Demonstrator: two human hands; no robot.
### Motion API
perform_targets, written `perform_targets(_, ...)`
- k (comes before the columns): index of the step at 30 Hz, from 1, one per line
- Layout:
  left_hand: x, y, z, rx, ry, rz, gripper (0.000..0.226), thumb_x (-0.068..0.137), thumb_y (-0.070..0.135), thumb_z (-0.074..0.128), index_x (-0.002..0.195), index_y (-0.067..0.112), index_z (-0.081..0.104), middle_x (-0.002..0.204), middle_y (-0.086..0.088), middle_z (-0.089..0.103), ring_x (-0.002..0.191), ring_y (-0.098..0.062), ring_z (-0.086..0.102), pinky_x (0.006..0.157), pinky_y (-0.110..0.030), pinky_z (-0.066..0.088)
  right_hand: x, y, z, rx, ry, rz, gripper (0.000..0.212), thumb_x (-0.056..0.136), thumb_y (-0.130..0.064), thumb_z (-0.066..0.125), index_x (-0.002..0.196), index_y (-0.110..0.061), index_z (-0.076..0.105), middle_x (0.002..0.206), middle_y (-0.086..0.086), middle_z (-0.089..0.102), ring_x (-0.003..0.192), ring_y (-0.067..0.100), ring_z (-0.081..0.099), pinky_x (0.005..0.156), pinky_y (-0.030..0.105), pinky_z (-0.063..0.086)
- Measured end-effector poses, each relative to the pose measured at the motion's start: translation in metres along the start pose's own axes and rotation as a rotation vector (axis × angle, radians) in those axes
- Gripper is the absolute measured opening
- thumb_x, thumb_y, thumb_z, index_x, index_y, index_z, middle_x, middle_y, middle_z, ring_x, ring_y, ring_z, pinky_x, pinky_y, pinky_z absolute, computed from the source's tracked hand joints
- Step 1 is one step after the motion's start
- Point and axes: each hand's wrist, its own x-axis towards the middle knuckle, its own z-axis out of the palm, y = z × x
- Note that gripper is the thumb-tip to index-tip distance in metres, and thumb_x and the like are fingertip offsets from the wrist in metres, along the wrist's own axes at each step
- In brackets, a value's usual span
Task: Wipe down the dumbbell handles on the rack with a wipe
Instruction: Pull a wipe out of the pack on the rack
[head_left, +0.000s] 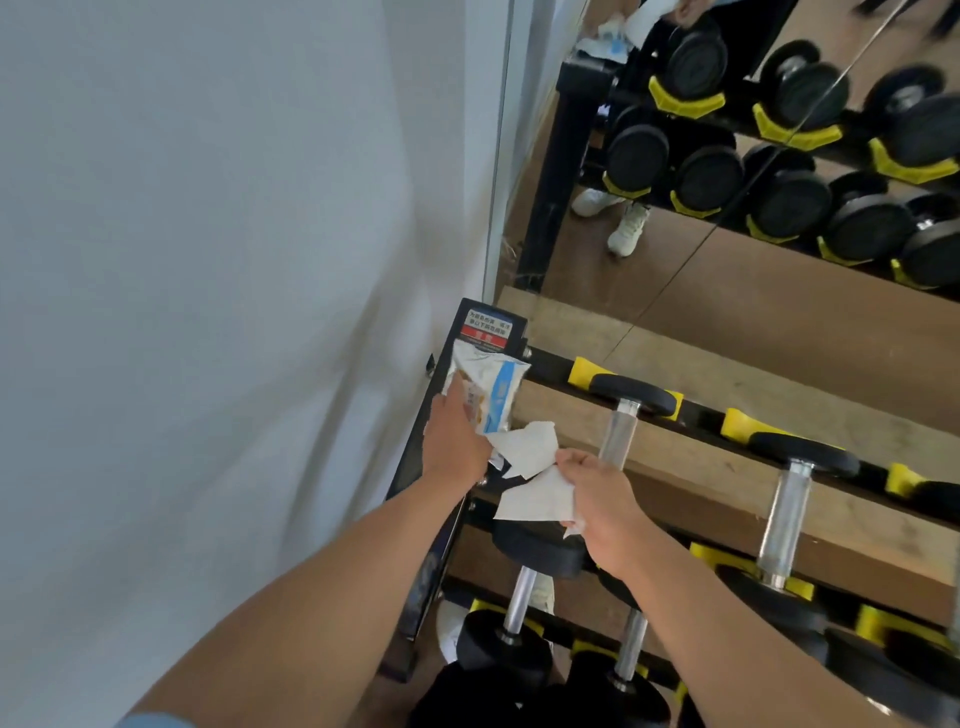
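White wipe (530, 467) stretched between both hands, long axis running from pack toward viewer. Right hand (602, 506) pinches its near end; far end sits at wipe pack (491, 397), gripped by left hand (454, 441) over rack (467, 332) corner. Chrome dumbbell handles (619, 436) point away from viewer, just right of right hand. Wall (208, 260) crowds left side; mirror (753, 156) behind rack.

Wipe pack (488, 395) lies on rack (441, 415) end, left of dumbbells (623, 431).
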Motion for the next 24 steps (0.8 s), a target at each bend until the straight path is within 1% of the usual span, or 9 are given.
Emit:
perform_targets(3, 0.019, 0.018, -0.005, 0.016, 0.053, 0.069, 0.068, 0.087, 0.013, 0.074, 0.143, 0.026, 0.038, 0.124, -0.004, 0.05, 0.109, -0.016, 0.056, 0.067, -0.008, 0.043, 0.001, -0.003, -0.001, -0.015, 0.011, -0.018, 0.014, 0.103, -0.019, 0.052, 0.106, -0.014, 0.065, 0.089, 0.006, 0.064, 0.073, 0.019, 0.063, 0.054, 0.029, 0.045)
perform_targets(6, 0.031, 0.03, -0.01, -0.03, 0.058, 0.095, 0.08, 0.083, 0.019, 0.079, 0.148, 0.023, 0.032, 0.131, -0.006, 0.048, 0.119, -0.02, 0.053, 0.091, -0.027, 0.051, 0.005, -0.005, -0.006, -0.017, 0.019, -0.041, 0.014, 0.103, -0.018, 0.052, 0.1, -0.016, 0.066, 0.091, 0.008, 0.065, 0.075, 0.021, 0.064, 0.056, 0.03, 0.044)
perform_targets(9, 0.025, 0.029, -0.01, -0.129, 0.08, 0.063, 0.093, 0.082, 0.018, 0.081, 0.153, 0.024, 0.022, 0.136, -0.002, 0.047, 0.123, -0.018, 0.052, 0.095, -0.033, 0.053, 0.007, -0.004, -0.012, -0.01, 0.02, -0.041, 0.013, 0.102, -0.02, 0.054, 0.1, -0.017, 0.066, 0.094, 0.009, 0.064, 0.081, 0.024, 0.064, 0.058, 0.031, 0.045)
perform_targets(12, 0.006, 0.021, -0.011, -0.067, 0.247, 0.193, 0.063, 0.088, 0.015, 0.073, 0.142, 0.02, 0.04, 0.129, 0.001, 0.051, 0.12, -0.018, 0.052, 0.088, -0.026, 0.055, 0.007, -0.003, -0.014, 0.003, 0.005, -0.036, 0.013, 0.102, -0.02, 0.055, 0.103, -0.015, 0.066, 0.094, 0.009, 0.064, 0.081, 0.024, 0.064, 0.058, 0.032, 0.045)
perform_targets(13, 0.004, 0.015, -0.008, 0.055, 0.252, 0.273, 0.058, 0.09, 0.018, 0.07, 0.141, 0.02, 0.042, 0.136, 0.0, 0.049, 0.128, -0.019, 0.047, 0.096, -0.026, 0.051, 0.007, -0.003, -0.014, 0.001, -0.002, -0.041, 0.013, 0.102, -0.02, 0.054, 0.102, -0.015, 0.066, 0.092, 0.009, 0.064, 0.08, 0.024, 0.064, 0.058, 0.032, 0.044)
perform_targets(15, 0.006, 0.005, 0.0, 0.322, 0.135, 0.367, 0.065, 0.097, 0.028, 0.06, 0.154, 0.022, 0.028, 0.16, 0.002, 0.028, 0.148, -0.02, 0.023, 0.117, -0.035, 0.031, 0.007, -0.003, -0.013, -0.006, -0.014, -0.056, 0.014, 0.102, -0.02, 0.054, 0.101, -0.016, 0.067, 0.09, 0.008, 0.064, 0.078, 0.023, 0.064, 0.057, 0.032, 0.044)
perform_targets(17, 0.014, 0.001, 0.007, 0.504, 0.049, 0.366, 0.067, 0.102, 0.039, 0.047, 0.158, 0.023, 0.015, 0.166, 0.005, 0.011, 0.152, -0.019, 0.005, 0.124, -0.039, 0.014, 0.007, -0.005, -0.012, -0.025, -0.024, -0.066, 0.014, 0.102, -0.022, 0.055, 0.101, -0.017, 0.068, 0.089, 0.008, 0.065, 0.078, 0.024, 0.065, 0.057, 0.032, 0.045)
perform_targets(20, 0.024, 0.011, 0.006, 0.574, 0.048, 0.356, 0.061, 0.102, 0.044, 0.043, 0.155, 0.02, 0.027, 0.162, 0.001, 0.024, 0.15, -0.023, 0.016, 0.122, -0.038, 0.015, 0.006, -0.006, -0.013, -0.056, -0.021, -0.062, 0.014, 0.102, -0.024, 0.055, 0.099, -0.018, 0.067, 0.089, 0.008, 0.065, 0.078, 0.024, 0.065, 0.056, 0.031, 0.045)
perform_targets(24, 0.016, 0.023, -0.009, 0.22, 0.183, 0.368, 0.044, 0.098, 0.031, 0.057, 0.139, 0.017, 0.051, 0.143, 0.001, 0.05, 0.133, -0.015, 0.04, 0.11, -0.03, 0.037, 0.004, -0.009, -0.018, -0.037, -0.035, -0.052, 0.014, 0.102, -0.025, 0.055, 0.1, -0.017, 0.067, 0.087, 0.008, 0.064, 0.073, 0.023, 0.065, 0.051, 0.031, 0.043)
